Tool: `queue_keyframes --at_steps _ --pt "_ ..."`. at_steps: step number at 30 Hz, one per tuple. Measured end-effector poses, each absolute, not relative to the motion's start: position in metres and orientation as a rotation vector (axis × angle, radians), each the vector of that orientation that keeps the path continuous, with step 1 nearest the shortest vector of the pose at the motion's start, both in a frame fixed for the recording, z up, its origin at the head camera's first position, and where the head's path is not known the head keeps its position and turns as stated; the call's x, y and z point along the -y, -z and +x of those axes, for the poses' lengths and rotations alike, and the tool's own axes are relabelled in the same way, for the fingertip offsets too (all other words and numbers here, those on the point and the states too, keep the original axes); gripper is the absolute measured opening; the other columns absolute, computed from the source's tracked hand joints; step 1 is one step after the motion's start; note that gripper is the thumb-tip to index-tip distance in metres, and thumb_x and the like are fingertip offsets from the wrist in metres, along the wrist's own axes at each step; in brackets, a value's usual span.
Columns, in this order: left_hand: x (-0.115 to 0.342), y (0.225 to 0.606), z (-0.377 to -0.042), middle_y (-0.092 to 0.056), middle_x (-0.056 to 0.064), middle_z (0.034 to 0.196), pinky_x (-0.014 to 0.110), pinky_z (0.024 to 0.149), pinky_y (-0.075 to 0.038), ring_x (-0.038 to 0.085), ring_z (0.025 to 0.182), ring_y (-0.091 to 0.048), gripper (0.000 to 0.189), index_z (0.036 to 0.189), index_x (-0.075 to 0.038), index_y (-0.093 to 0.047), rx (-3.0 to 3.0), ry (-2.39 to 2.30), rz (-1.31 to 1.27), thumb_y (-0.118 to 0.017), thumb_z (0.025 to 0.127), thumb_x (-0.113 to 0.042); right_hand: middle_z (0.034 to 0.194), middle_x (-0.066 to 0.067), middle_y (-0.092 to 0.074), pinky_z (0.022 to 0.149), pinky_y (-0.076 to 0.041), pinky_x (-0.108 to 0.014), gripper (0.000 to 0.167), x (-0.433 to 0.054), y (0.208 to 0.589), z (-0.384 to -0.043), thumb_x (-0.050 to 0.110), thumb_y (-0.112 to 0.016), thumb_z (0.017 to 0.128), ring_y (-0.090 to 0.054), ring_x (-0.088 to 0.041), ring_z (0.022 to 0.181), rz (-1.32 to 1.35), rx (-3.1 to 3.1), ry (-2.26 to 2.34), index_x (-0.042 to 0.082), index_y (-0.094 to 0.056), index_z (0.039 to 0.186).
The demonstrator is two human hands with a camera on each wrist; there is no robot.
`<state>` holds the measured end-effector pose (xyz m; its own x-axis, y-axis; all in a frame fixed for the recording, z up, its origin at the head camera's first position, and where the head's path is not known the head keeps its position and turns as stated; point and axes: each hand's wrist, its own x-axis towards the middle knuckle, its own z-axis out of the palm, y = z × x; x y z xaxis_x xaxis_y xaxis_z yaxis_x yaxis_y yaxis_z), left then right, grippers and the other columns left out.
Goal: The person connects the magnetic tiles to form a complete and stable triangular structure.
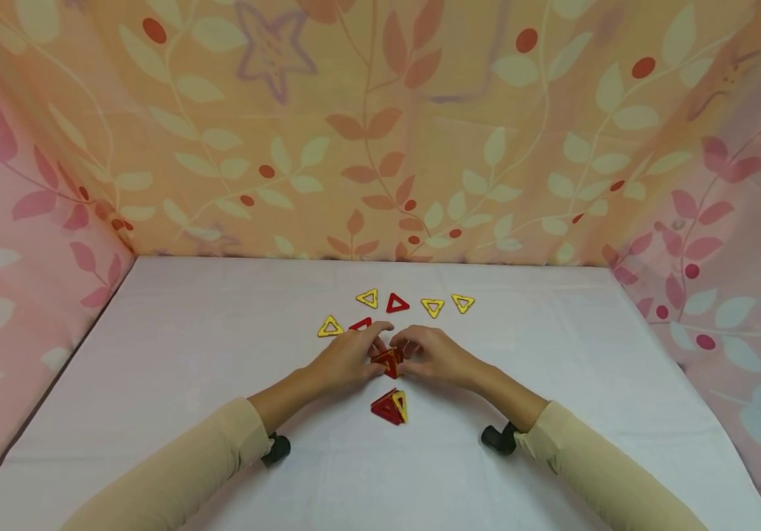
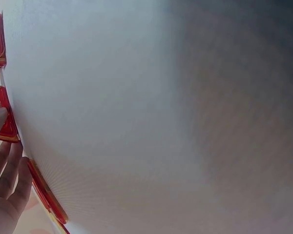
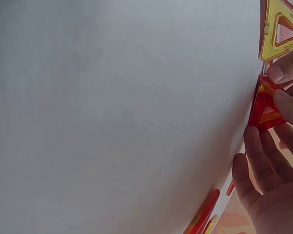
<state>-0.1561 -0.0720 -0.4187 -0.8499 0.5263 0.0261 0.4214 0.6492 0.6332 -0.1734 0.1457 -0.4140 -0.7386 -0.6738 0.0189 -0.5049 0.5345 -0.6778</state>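
Note:
Between both hands stands a small cluster of red and yellow triangular magnetic tiles (image 1: 390, 362). My left hand (image 1: 352, 359) grips its left side, thumb on the front. In the left wrist view that thumb lies across a red triangle tile (image 2: 9, 125). From the right, my right hand (image 1: 439, 357) pinches the same cluster with curled fingers. The right wrist view shows the red piece (image 3: 265, 116), a yellow one behind it, among fingertips of both hands. Nearer the body rests a separate group of red and yellow triangle tiles (image 1: 386, 408).
Beyond the hands lie a yellow triangle (image 1: 374, 298), a red triangle (image 1: 391, 307) and two more yellow ones (image 1: 432, 314). Another yellow triangle (image 1: 330, 333) is left of a red triangle (image 1: 356, 326), partly covered by the left hand. A patterned cloth (image 1: 301, 221) stands behind the white table (image 1: 188, 332).

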Motion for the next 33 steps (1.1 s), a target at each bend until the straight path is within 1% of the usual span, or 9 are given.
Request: queue_keyframes --at_steps 10,16,19,23,26,30,33 --pt "0.072 0.419 -0.156 -0.068 -0.002 0.098 0.029 0.084 -0.054 0.012 0.091 -0.063 0.065 0.142 -0.01 -0.048 -2.701 -0.966 0.782 -0.08 0.085 -0.012 0.111 0.0 -0.067 0.086 -0.054 -0.033 0.038 -0.146 0.415 -0.172 0.009 -0.078 0.086 -0.063 -0.021 0.097 -1.002 -2.523 1.002 0.007 -0.065 0.121" --pt "0.073 0.418 -0.156 -0.068 -0.003 0.1 0.028 0.085 -0.053 0.011 0.092 -0.063 0.067 0.144 -0.011 -0.047 -2.683 -0.976 0.768 -0.079 0.085 -0.011 0.115 -0.002 -0.067 0.09 -0.053 -0.035 0.037 -0.153 0.412 -0.175 0.009 -0.076 0.088 -0.062 -0.017 0.099 -1.02 -2.563 0.977 0.007 -0.064 0.123" --pt "0.076 0.415 -0.157 -0.067 -0.003 0.101 0.029 0.086 -0.053 0.012 0.094 -0.063 0.068 0.145 -0.012 -0.046 -2.656 -1.0 0.741 -0.079 0.085 -0.01 0.116 -0.004 -0.068 0.091 -0.053 -0.037 0.037 -0.159 0.408 -0.176 0.009 -0.075 0.088 -0.062 -0.017 0.1 -0.986 -2.583 0.977 0.006 -0.064 0.123" --pt "0.081 0.412 -0.16 -0.068 0.0 0.103 0.031 0.086 -0.054 0.014 0.096 -0.064 0.064 0.143 -0.01 -0.047 -2.658 -1.043 0.748 -0.076 0.086 -0.005 0.114 -0.007 -0.069 0.089 -0.053 -0.039 0.035 -0.171 0.404 -0.178 0.008 -0.074 0.088 -0.062 -0.019 0.098 -0.943 -2.601 0.999 0.003 -0.065 0.122" --pt "0.087 0.409 -0.163 -0.069 0.003 0.103 0.03 0.083 -0.055 0.014 0.093 -0.064 0.062 0.142 -0.009 -0.048 -2.669 -1.084 0.752 -0.075 0.086 -0.004 0.112 -0.008 -0.069 0.087 -0.053 -0.04 0.034 -0.182 0.402 -0.18 0.007 -0.074 0.088 -0.062 -0.02 0.096 -0.927 -2.622 1.006 0.002 -0.065 0.12" --pt "0.097 0.404 -0.166 -0.069 0.003 0.103 0.029 0.08 -0.055 0.012 0.09 -0.064 0.063 0.143 -0.009 -0.048 -2.68 -1.136 0.706 -0.075 0.087 -0.006 0.112 -0.008 -0.069 0.085 -0.054 -0.04 0.033 -0.197 0.403 -0.181 0.007 -0.074 0.088 -0.061 -0.021 0.096 -0.894 -2.645 0.996 0.002 -0.066 0.119" --pt "0.106 0.403 -0.166 -0.069 0.003 0.104 0.03 0.08 -0.055 0.013 0.089 -0.063 0.062 0.143 -0.01 -0.048 -2.692 -1.141 0.663 -0.076 0.087 -0.008 0.112 -0.006 -0.069 0.087 -0.053 -0.041 0.033 -0.208 0.405 -0.181 0.007 -0.075 0.087 -0.061 -0.021 0.097 -0.844 -2.657 0.992 0.003 -0.066 0.119"
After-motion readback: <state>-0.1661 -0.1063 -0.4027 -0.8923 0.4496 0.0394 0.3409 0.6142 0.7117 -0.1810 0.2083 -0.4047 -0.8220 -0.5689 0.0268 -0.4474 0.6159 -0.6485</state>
